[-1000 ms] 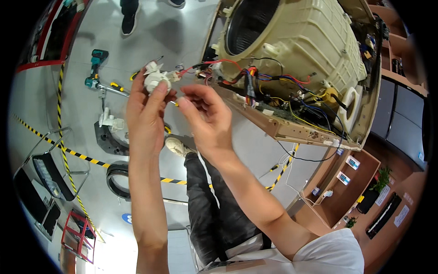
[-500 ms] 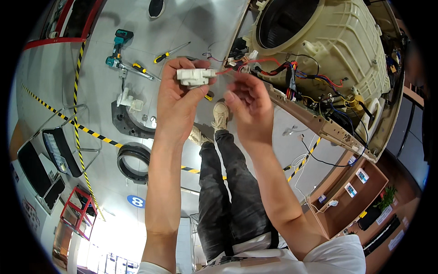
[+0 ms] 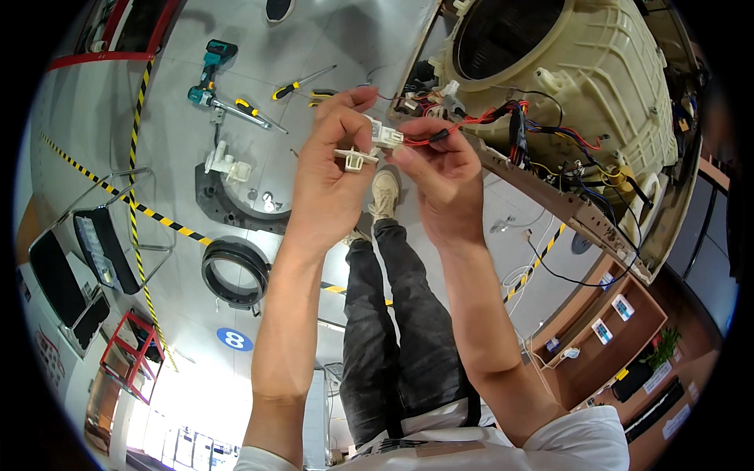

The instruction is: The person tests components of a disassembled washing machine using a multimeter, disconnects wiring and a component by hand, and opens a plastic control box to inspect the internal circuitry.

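My left hand (image 3: 334, 169) is closed round a small white plastic electrical part (image 3: 356, 160), which shows below the curled fingers. At its right end sits a white plug connector (image 3: 389, 137) with red and black wires (image 3: 428, 141) running out of it. My right hand (image 3: 446, 173) is closed on this connector, thumb in front and fingers behind, where the wires leave it. The fingers hide how far the connector sits in the part. The wires lead right to a thicker wiring harness (image 3: 516, 129) on the opened washing machine (image 3: 585, 94).
On the grey floor lie a teal power driver (image 3: 208, 74), screwdrivers (image 3: 292, 88), a white pump-like piece (image 3: 228, 167), a dark curved weight (image 3: 216, 200) and a black rubber ring (image 3: 228, 275). The machine's metal frame edge (image 3: 550, 188) stands close by my right hand.
My left hand has turned the white part and curled its fingers over it. My right hand, earlier apart from it, has moved in and closed on the connector end.
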The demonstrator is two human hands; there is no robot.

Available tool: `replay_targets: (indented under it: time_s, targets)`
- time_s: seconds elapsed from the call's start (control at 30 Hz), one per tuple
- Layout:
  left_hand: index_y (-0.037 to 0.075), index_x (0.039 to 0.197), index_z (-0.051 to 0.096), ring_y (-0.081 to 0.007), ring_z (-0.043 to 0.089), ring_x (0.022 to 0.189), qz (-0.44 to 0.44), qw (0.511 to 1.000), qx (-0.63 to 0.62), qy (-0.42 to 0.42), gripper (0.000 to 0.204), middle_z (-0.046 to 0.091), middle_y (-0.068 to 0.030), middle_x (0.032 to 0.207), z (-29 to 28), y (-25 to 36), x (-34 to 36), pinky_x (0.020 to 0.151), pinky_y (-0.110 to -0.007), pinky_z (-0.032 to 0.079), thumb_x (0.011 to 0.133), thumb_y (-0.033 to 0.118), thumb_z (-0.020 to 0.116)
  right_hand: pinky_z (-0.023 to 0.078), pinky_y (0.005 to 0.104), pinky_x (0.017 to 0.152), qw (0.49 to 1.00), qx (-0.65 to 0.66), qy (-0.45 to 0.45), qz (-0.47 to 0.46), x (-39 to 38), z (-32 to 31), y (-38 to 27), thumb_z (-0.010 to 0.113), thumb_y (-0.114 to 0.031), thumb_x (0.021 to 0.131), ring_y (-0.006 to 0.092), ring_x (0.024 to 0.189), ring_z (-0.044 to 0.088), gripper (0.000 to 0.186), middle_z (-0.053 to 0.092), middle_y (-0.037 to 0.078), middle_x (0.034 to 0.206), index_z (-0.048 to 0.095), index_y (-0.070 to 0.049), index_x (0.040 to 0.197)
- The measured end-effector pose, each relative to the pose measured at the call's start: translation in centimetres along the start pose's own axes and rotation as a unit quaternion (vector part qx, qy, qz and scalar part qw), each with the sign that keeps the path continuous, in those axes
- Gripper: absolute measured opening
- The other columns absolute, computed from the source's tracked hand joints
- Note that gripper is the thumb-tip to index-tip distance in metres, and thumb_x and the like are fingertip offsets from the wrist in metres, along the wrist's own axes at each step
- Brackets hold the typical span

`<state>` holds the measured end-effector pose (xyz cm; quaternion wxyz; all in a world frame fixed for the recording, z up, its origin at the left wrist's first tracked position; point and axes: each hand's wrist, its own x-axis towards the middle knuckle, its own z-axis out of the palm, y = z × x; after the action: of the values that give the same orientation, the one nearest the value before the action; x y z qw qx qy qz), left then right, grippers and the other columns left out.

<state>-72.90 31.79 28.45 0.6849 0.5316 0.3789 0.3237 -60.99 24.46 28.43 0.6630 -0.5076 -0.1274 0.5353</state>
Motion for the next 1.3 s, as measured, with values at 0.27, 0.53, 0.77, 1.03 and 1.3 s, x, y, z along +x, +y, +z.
replay_targets:
  time_s: [0.27, 0.53, 0.77, 1.03, 1.3]
  targets:
    - [0.009, 0.079, 0.040, -0.0240, 0.046, 0.124, 0.005, 0.999, -0.029, -0.013, 0.026, 0.044, -0.0132, 0.131, 0.2, 0.2, -0.2, 0.092, -0.034, 0.044, 0.074, -0.015, 0.047, 0.050, 0.0298, 0.081, 1.000, 0.001, 0.012, 0.016, -0.2, 0.2, -0.5, 0.063, -0.004, 0.086, 0.0166, 0.086, 0.063, 0.021, 0.065, 0.010, 0.092, 0.058, 0.003, 0.106]
    - [0.006, 0.082, 0.044, -0.0241, 0.051, 0.117, 0.045, 0.993, 0.099, -0.040, 0.023, 0.045, -0.0154, 0.129, -0.1, 0.6, -0.7, 0.092, -0.035, 0.044, 0.074, -0.015, 0.047, 0.047, 0.0262, 0.067, 0.992, -0.005, -0.045, 0.115, 0.1, -0.8, -0.9, 0.056, -0.018, 0.094, 0.0123, 0.071, 0.060, 0.020, 0.064, 0.006, 0.079, 0.060, 0.002, 0.093]
    - [0.002, 0.113, 0.053, -0.0229, 0.052, 0.117, -0.047, 0.991, -0.122, -0.025, 0.040, 0.048, -0.0155, 0.128, -0.1, 1.8, -1.4, 0.095, -0.033, 0.044, 0.075, -0.010, 0.051, 0.047, 0.0243, 0.069, 0.990, -0.070, -0.080, 0.096, 0.3, -1.3, -0.8, 0.056, -0.021, 0.095, 0.0097, 0.076, 0.058, 0.024, 0.062, 0.004, 0.083, 0.060, 0.002, 0.095]
    - [-0.001, 0.114, 0.056, -0.0115, 0.058, 0.096, -0.183, 0.982, -0.039, -0.035, 0.033, 0.061, -0.0066, 0.102, -0.5, 1.9, -0.4, 0.084, -0.026, 0.047, 0.082, 0.005, 0.061, 0.048, 0.0238, 0.073, 0.978, -0.158, -0.104, 0.086, 0.1, -1.6, -1.0, 0.053, -0.020, 0.098, 0.0092, 0.079, 0.058, 0.027, 0.062, 0.004, 0.087, 0.060, 0.005, 0.102]
    - [-0.002, 0.103, 0.061, -0.0084, 0.054, 0.087, -0.192, 0.980, 0.010, -0.053, 0.027, 0.060, -0.0047, 0.096, -0.3, 1.6, 0.4, 0.077, -0.022, 0.043, 0.077, 0.006, 0.063, 0.050, 0.0237, 0.074, 0.981, -0.159, -0.079, 0.074, -0.1, -2.4, -0.2, 0.056, -0.016, 0.096, 0.0090, 0.079, 0.059, 0.020, 0.063, 0.004, 0.088, 0.060, 0.003, 0.101]
